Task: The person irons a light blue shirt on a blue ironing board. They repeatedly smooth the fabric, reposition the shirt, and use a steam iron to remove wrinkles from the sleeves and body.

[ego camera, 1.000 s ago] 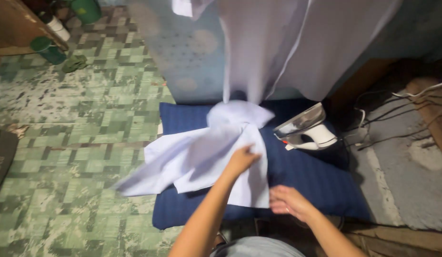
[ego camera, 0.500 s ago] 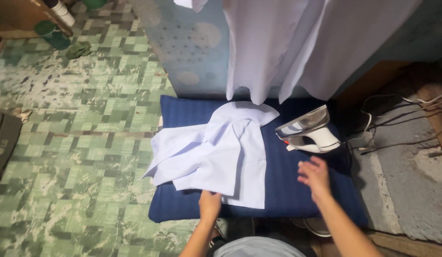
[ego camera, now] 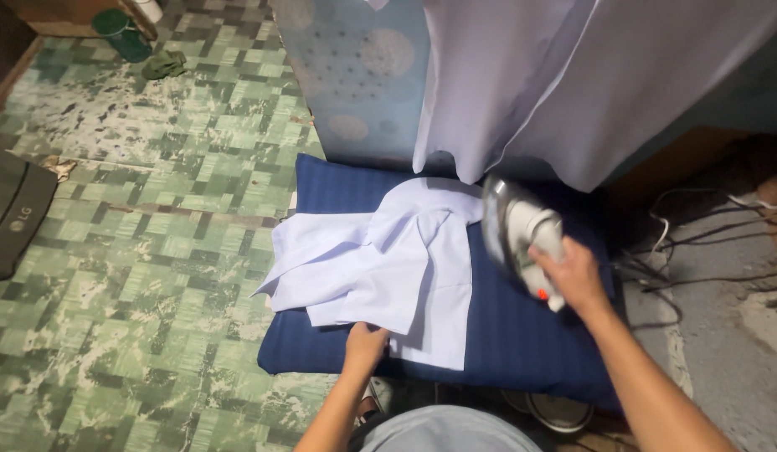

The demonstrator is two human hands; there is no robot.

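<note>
A white shirt lies crumpled on a dark blue striped pad spread on the floor. My left hand presses the shirt's near hem against the pad. My right hand grips the handle of a white and silver clothes iron, lifted and tilted above the pad's right part, its soleplate facing left toward the shirt.
White garments hang above the pad's far edge, in front of a pale blue dotted panel. Cables trail over the grey floor at right. Green patterned flooring lies left, with a dark flat device at the edge.
My right hand has picked the iron up from where it stood on the pad's right side and tilted it toward the shirt. My left hand stays on the hem.
</note>
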